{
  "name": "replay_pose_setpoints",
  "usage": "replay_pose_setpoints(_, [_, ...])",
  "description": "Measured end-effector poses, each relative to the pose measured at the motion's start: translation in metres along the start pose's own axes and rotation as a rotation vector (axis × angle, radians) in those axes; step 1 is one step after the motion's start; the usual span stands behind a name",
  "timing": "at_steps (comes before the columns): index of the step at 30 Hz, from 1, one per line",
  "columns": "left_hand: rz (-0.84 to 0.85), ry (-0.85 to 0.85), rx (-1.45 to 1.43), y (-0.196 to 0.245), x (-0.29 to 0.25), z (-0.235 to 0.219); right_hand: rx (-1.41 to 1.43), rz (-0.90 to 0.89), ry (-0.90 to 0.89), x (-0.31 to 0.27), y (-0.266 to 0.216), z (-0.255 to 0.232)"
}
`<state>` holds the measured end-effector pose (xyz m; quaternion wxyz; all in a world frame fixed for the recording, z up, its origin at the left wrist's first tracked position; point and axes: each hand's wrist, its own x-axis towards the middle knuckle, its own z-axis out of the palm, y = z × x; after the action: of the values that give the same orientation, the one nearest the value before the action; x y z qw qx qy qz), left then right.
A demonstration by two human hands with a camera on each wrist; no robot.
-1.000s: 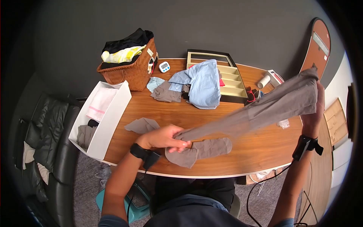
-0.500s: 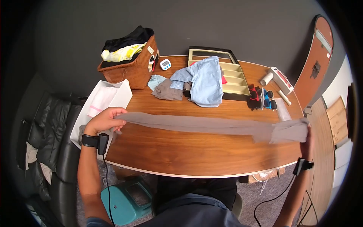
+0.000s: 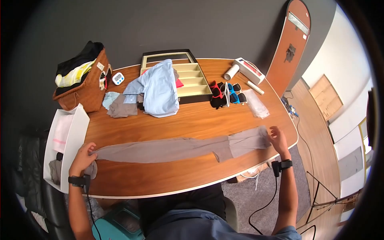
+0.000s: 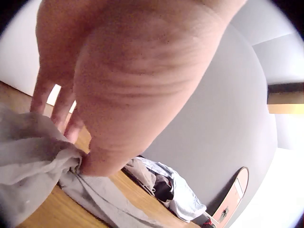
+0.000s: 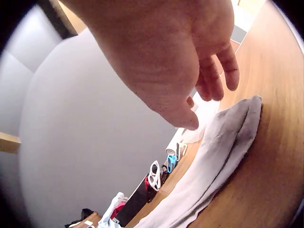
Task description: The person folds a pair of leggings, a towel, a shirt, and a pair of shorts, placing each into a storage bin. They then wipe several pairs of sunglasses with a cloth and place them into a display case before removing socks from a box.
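Observation:
A long, thin grey stocking [image 3: 172,150] lies stretched across the table from left to right, with a flap of it folded out on the near side. My left hand [image 3: 83,158] is at its left end; in the left wrist view, the thumb pinches a gathered bit of the fabric [image 4: 28,161] while the other fingers extend behind it. At the right end, my right hand [image 3: 279,141] hovers beside the tip. In the right wrist view, its fingers are loosely bent and apart from the thumb, with nothing between them, and the folded end [image 5: 232,126] lies below.
Left of the table stand a white box [image 3: 76,132] holding folded cloth and a brown basket [image 3: 86,90] full of clothes. Toward the back are a timer [image 3: 118,78], a blue shirt [image 3: 160,90] over a compartment case [image 3: 194,86], several sunglasses [image 3: 233,96] and a plastic bag [image 3: 256,104].
The stocking was lifted and swung out between both hands, then lowered flat onto the table. My right hand has let go of its end. The head view has shifted to the right.

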<state>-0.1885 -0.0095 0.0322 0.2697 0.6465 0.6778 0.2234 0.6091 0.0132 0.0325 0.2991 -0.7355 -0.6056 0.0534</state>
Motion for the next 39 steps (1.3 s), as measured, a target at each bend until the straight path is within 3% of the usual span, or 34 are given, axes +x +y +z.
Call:
replay_pose_setpoints(2, [0.163, 0.173, 0.094, 0.001, -0.003, 0.004, 0.077, -0.029, -0.226, -0.007, -0.008, -0.007])
replay_pose_setpoints(4, [0.189, 0.179, 0.100, 0.009, -0.010, 0.004, 0.038, -0.014, -0.268, -0.014, -0.014, -0.011])
replay_pose_setpoints(6, [0.029, 0.071, 0.126, 0.016, -0.018, 0.005, -0.027, -0.057, -0.310, -0.017, -0.012, -0.013])
replay_pose_setpoints(13, [0.164, 0.141, 0.157, -0.011, -0.023, 0.013, -0.019, -0.037, -0.238, -0.014, 0.009, -0.001])
replay_pose_setpoints(16, [0.045, 0.084, 0.036, -0.001, -0.025, 0.004, 0.011, -0.042, -0.231, -0.013, 0.010, -0.005])
replay_pose_setpoints(20, [0.062, 0.136, -0.027, -0.004, -0.023, -0.005, 0.040, -0.100, -0.217, -0.007, 0.010, -0.016])
replay_pose_setpoints(24, [0.042, 0.187, -0.114, 0.001, -0.022, -0.016, 0.441, 0.060, -0.194, 0.002, -0.002, -0.020])
replay_pose_setpoints(30, [0.038, 0.209, -0.298, 0.004, -0.016, -0.023, 0.609, 0.089, -0.160, 0.015, -0.027, -0.025])
replay_pose_setpoints(32, [0.004, 0.143, -0.442, 0.009, -0.012, -0.029, 0.605, 0.067, -0.154, 0.026, -0.031, -0.026])
replay_pose_setpoints(34, [-0.022, 0.073, -0.463, 0.012, 0.001, -0.044, 0.471, 0.098, -0.274, 0.044, -0.032, -0.033])
replay_pose_setpoints(36, [-0.239, 0.001, -0.453, 0.031, 0.019, -0.057, 0.443, 0.104, -0.293, 0.074, -0.026, -0.027])
replay_pose_setpoints(37, [-0.236, 0.006, -0.450, 0.027, 0.034, -0.060, 0.378, 0.139, -0.296, 0.089, -0.024, -0.019])
replay_pose_setpoints(39, [-0.144, 0.162, -0.176, 0.001, 0.072, -0.051, 0.203, 0.178, -0.268, 0.114, -0.004, 0.006])
